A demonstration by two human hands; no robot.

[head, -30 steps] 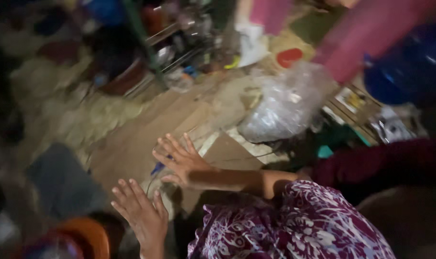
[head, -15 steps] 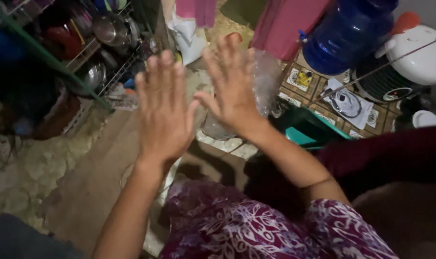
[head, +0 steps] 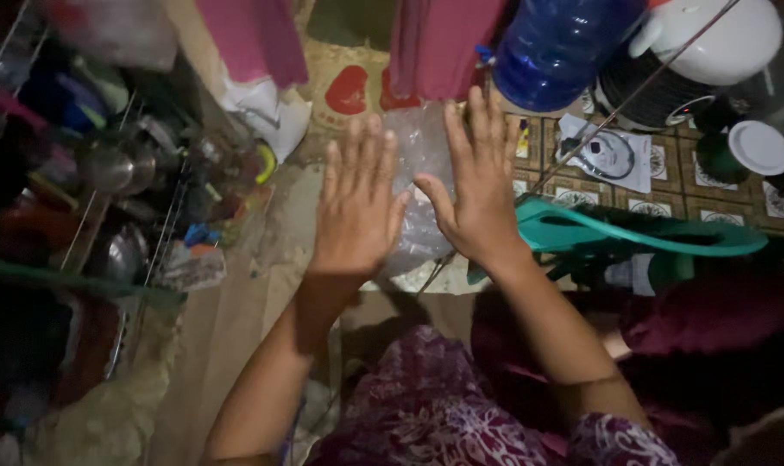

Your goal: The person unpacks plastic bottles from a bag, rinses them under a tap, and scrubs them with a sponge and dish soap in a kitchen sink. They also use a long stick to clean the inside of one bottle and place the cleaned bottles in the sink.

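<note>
Left hand [head: 355,207]: spread flat, empty, mid-frame.
Right hand [head: 476,185]: likewise open, empty.
Progress: clear plastic bag [head: 419,173] behind them lay ungrasped.

Open air around both raised hands: left hand [head: 355,207] and right hand [head: 474,194] spread, palms out, nothing held. Bare strip of tan floor [head: 236,311] below left forearm is passable. Left side blocked by wire dish rack of metal pots [head: 107,198]. Ahead: crumpled clear plastic bag [head: 418,147], large blue water bottle [head: 556,47]. Right: teal plastic stool [head: 633,237] (close to right wrist).
</note>
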